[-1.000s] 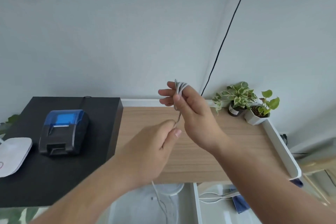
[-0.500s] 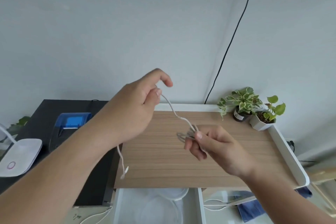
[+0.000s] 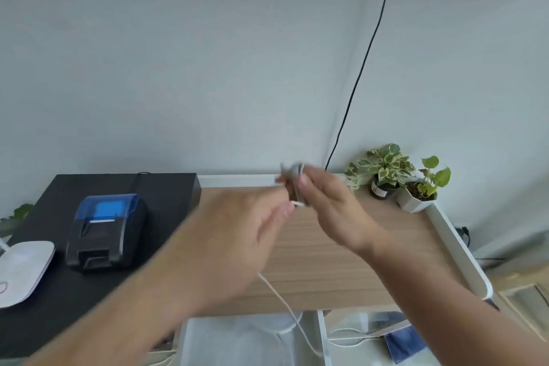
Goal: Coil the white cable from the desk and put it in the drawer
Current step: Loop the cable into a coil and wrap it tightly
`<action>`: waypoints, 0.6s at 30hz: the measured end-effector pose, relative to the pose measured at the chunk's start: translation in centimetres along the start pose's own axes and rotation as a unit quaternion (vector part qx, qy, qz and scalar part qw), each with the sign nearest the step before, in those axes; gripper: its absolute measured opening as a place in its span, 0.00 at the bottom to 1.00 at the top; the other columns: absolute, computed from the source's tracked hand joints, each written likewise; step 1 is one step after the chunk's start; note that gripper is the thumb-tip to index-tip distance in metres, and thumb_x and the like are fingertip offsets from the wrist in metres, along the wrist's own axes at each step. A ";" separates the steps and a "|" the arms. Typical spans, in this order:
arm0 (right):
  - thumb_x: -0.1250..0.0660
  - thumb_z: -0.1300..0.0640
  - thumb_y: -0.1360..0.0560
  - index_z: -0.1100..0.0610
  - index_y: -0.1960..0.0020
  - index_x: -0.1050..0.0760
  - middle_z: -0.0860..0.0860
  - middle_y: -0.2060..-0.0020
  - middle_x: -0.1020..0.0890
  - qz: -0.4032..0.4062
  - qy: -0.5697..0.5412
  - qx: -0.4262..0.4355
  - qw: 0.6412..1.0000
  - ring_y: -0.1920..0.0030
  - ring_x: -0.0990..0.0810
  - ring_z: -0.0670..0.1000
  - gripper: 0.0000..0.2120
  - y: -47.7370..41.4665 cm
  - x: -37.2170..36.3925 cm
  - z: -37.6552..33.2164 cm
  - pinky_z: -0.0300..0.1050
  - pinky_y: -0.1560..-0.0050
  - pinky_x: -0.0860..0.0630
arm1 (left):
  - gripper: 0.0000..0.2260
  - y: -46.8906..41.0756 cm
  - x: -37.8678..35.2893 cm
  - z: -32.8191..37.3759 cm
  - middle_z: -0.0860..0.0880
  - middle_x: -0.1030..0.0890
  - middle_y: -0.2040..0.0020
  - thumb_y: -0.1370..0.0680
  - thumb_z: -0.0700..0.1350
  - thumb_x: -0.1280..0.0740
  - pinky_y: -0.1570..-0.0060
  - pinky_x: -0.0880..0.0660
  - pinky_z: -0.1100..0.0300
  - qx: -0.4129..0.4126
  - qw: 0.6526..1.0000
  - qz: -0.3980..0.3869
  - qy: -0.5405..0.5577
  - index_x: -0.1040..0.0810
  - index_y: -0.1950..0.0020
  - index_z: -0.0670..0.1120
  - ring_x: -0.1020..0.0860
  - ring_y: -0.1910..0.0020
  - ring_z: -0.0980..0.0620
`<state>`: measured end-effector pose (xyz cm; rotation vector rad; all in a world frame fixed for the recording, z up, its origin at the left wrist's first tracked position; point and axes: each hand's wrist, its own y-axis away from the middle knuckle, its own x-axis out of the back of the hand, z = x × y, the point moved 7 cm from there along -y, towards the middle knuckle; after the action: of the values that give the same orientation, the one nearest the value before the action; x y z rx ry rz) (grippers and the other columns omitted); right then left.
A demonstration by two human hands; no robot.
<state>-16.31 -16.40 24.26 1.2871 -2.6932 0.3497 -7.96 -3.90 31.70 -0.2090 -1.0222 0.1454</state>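
Observation:
My right hand [image 3: 326,205] is raised above the wooden desk [image 3: 356,258] and pinches a small bundle of loops of the white cable [image 3: 294,178]. My left hand [image 3: 237,235] is just to its left, fingers closed on the cable strand near the bundle. The loose end of the cable trails down from under my left hand and hangs over the open white drawer [image 3: 322,333] at the desk's front edge. Both hands are blurred by motion.
A black side table [image 3: 166,187] on the left carries a black and blue printer [image 3: 104,229] and a white lamp base [image 3: 20,267]. Two small potted plants [image 3: 398,175] stand at the desk's back right. A black wire [image 3: 365,62] runs down the wall. A second compartment on the right holds cables and a blue item [image 3: 404,345].
My left hand has swung back from the upper left to the bundle. My right hand has risen with the loops. The hanging cable end has shifted from the desk's left front to over the drawer.

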 end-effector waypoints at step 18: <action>0.43 0.59 0.15 0.66 0.49 0.21 0.58 0.59 0.16 0.033 0.074 0.010 0.997 0.59 0.20 0.47 0.15 0.4 1.5 1.2 0.48 0.51 0.25 | 0.17 0.9 1.0 1.2 0.55 0.39 0.77 0.18 0.57 0.46 0.75 0.33 0.59 -0.079 0.989 0.010 -0.126 0.43 0.66 0.58 0.38 0.79 0.60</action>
<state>-17.59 -17.63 23.42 1.1305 -2.6193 0.4607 -8.51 -2.69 32.99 -0.3515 -1.2850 0.1120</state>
